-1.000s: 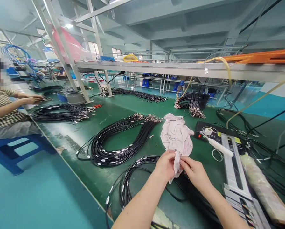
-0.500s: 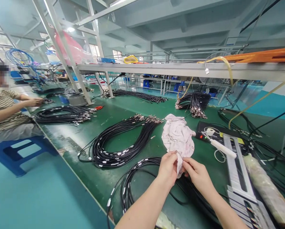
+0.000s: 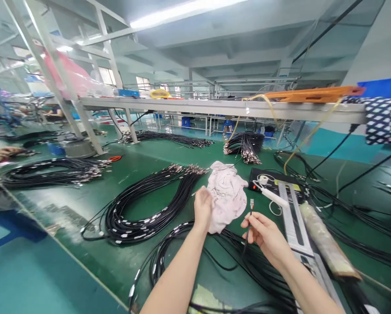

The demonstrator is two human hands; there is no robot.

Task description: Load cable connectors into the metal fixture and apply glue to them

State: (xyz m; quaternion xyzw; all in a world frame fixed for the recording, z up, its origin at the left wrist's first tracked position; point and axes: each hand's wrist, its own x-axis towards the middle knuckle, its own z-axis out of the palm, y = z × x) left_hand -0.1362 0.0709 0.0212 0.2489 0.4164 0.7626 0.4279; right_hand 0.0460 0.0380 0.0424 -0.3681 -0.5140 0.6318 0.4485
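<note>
My right hand (image 3: 264,235) pinches a black cable (image 3: 247,235) just below its end, and a small metal connector (image 3: 252,203) points up above the fingers. My left hand (image 3: 203,207) is at the left edge of a crumpled pale pink cloth (image 3: 226,192). Motion smears its fingers, so I cannot tell whether they grip the cloth. Below both hands runs a loose bundle of black cables (image 3: 159,257) with white labels. Farther left lies a big looped bundle (image 3: 143,218), its connector ends gathered near the cloth.
A black box (image 3: 252,185) with a red light and a white pen-like tool (image 3: 274,197) is right of the cloth, beside a metal rail (image 3: 293,222) and a wrapped roll (image 3: 326,244). A shelf (image 3: 189,105) spans the back. A co-worker's hand (image 3: 1,153) shows far left.
The cloth has left my right hand and lies spread on the table. My left hand has moved left, and the cable's connector now shows uncovered in my right hand. The view has turned right.
</note>
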